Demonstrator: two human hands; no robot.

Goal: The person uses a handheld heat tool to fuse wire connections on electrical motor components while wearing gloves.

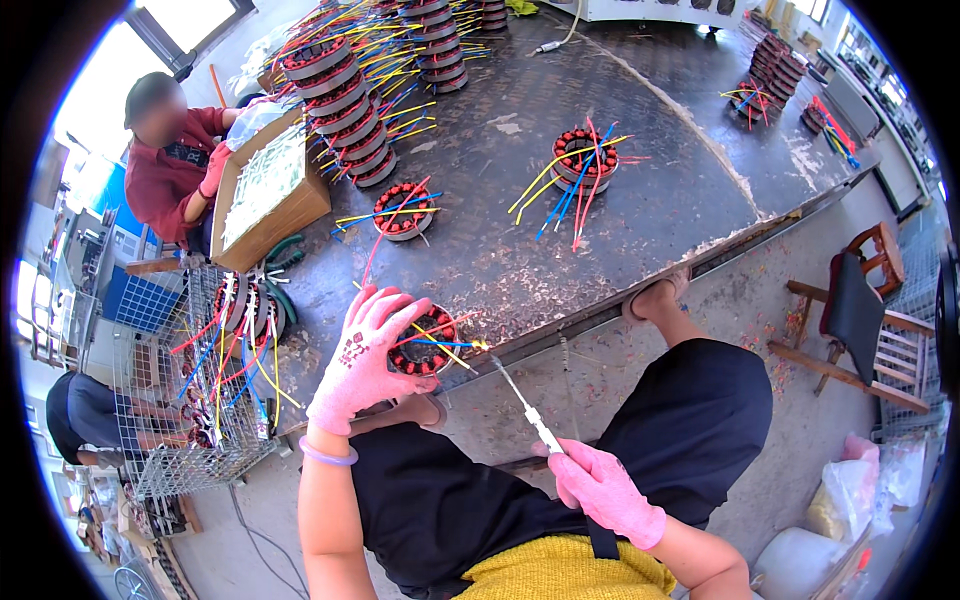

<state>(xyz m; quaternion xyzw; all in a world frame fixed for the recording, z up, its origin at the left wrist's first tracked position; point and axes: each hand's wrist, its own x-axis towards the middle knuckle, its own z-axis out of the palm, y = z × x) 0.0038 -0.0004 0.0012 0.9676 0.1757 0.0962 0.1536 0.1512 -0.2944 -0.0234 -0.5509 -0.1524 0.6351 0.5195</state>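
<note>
My left hand (pixel 368 352), in a pink glove, grips a motor stator (pixel 412 362) by its left side, near the table's front edge. Red windings line this ring, and yellow, blue and red wires stick out of it to the right. In my pink-gloved right hand (pixel 608 492) is a long-necked lighter (pixel 543 430) with a white handle and thin metal neck. It slants up to the left, its tip close to the wire ends. A small yellow-orange flame (pixel 480 345) shows there. My fingers partly cover the ring.
Two loose stators (pixel 402 212) (pixel 585 160) lie farther back on the dark table (pixel 480 240). Tall stator stacks (pixel 345 115) stand at the back left, beside a cardboard box (pixel 270 190) and a co-worker (pixel 170 160). A wire basket (pixel 200 465) is at left, a wooden chair (pixel 855 310) at right.
</note>
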